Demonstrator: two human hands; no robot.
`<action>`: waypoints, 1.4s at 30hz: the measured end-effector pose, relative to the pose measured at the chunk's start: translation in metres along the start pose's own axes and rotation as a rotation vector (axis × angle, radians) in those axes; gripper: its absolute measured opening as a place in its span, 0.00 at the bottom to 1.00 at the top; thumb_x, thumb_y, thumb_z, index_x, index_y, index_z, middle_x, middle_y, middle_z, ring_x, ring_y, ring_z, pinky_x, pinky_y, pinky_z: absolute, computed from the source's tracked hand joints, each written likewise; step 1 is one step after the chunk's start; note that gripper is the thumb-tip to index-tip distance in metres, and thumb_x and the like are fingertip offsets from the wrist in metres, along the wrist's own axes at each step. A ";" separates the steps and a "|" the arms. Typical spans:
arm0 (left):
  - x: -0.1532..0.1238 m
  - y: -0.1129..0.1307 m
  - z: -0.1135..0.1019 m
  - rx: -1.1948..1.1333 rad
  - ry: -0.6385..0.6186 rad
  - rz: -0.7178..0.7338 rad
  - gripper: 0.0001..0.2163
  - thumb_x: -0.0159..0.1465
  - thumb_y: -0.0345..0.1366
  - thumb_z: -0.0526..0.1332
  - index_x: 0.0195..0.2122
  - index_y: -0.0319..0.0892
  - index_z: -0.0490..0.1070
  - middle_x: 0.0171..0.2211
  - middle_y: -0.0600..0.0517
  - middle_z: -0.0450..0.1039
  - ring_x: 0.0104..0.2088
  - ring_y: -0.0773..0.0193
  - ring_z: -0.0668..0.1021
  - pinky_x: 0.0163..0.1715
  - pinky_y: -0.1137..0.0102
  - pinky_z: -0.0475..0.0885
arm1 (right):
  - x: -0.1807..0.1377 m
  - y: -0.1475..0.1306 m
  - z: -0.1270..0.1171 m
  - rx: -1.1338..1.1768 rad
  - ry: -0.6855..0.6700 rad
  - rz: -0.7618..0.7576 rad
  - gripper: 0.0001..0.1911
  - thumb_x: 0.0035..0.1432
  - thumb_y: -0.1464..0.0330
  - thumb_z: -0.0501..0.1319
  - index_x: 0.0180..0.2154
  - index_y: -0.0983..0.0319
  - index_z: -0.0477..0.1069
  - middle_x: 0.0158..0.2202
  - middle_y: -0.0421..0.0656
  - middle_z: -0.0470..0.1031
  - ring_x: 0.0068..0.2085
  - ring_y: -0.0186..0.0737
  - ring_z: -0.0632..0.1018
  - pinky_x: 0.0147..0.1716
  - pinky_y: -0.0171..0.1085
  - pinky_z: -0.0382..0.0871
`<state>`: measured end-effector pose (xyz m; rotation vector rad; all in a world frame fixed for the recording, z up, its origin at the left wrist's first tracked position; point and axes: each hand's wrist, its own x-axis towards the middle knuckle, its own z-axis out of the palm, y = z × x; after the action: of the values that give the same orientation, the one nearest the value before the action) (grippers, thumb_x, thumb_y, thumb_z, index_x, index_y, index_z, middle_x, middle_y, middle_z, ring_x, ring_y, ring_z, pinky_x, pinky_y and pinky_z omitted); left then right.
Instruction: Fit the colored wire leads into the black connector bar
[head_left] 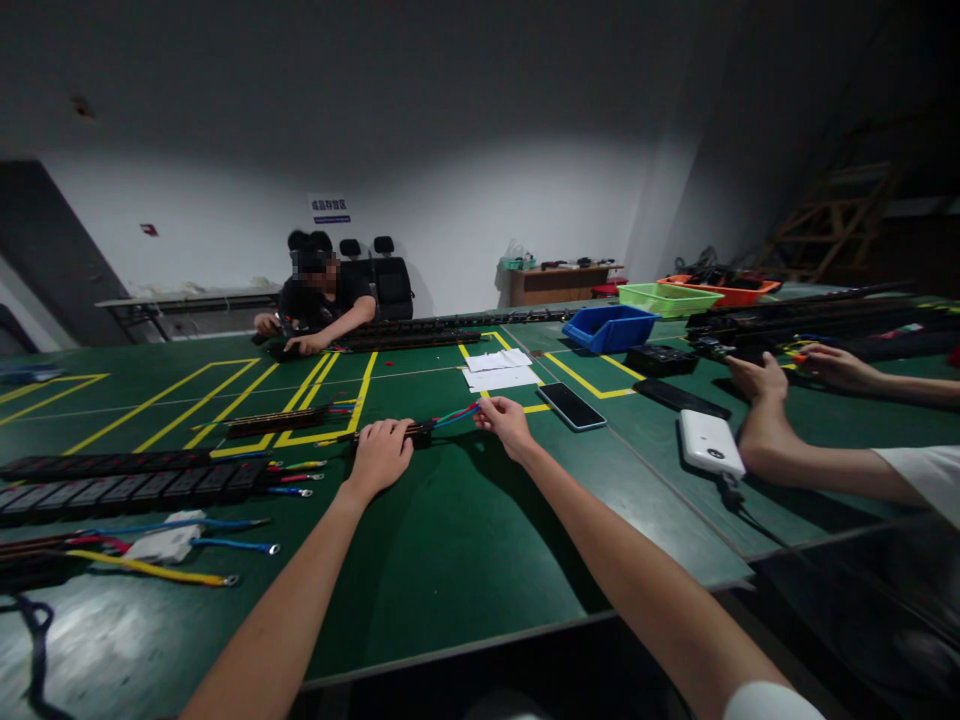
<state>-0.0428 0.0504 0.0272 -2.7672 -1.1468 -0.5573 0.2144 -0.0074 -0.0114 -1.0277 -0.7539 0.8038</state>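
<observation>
Hands at work on a cabled strip over a green surface [442, 570]. The dark strip [422, 430] lies well in from the surface's near edge, beneath the left hand [384, 452], which rests palm down with fingers curved over it; whether it grips cannot be told. The right hand [506, 425] pinches the ends of the strip's coloured wires [456, 415] between thumb and fingers. Toward the surface's left edge lie a segmented black strip [150, 488] and a yellow lead [165, 569] with a ring terminal. Beyond the right hand, toward the far edge, are white papers [499, 371] and a blue bin [610, 328]; a smartphone [571, 406] lies to its right. A co-worker [322, 295] leans over the far edge.
</observation>
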 end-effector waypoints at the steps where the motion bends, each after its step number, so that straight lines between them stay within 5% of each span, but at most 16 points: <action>1: 0.000 0.000 0.000 -0.002 -0.001 0.000 0.20 0.71 0.41 0.48 0.58 0.43 0.71 0.53 0.42 0.76 0.54 0.49 0.75 0.59 0.50 0.65 | 0.000 0.000 0.000 0.000 -0.001 0.004 0.25 0.46 0.50 0.75 0.32 0.64 0.75 0.27 0.43 0.78 0.29 0.37 0.80 0.31 0.35 0.78; 20: 0.000 -0.001 0.003 0.047 0.019 0.009 0.20 0.71 0.41 0.49 0.58 0.43 0.72 0.52 0.42 0.76 0.52 0.49 0.76 0.57 0.51 0.66 | -0.004 -0.008 0.004 -0.016 0.059 0.047 0.16 0.55 0.60 0.72 0.33 0.64 0.71 0.24 0.42 0.78 0.24 0.35 0.79 0.23 0.31 0.76; 31: 0.000 -0.003 0.005 0.027 0.040 0.015 0.20 0.71 0.41 0.49 0.58 0.43 0.72 0.51 0.42 0.77 0.52 0.49 0.76 0.58 0.51 0.66 | -0.004 -0.011 0.002 -0.098 0.051 0.067 0.14 0.51 0.67 0.66 0.41 0.64 0.73 0.21 0.37 0.74 0.20 0.31 0.73 0.18 0.28 0.63; 42: 0.001 -0.002 0.004 0.041 0.023 0.009 0.20 0.71 0.41 0.49 0.58 0.42 0.72 0.52 0.42 0.77 0.53 0.49 0.76 0.58 0.50 0.66 | -0.008 -0.018 0.004 -0.126 0.066 0.094 0.14 0.55 0.60 0.65 0.40 0.63 0.74 0.20 0.37 0.72 0.19 0.30 0.70 0.17 0.27 0.60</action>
<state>-0.0426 0.0531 0.0232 -2.7228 -1.1273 -0.5571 0.2108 -0.0174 0.0055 -1.2045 -0.7104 0.8066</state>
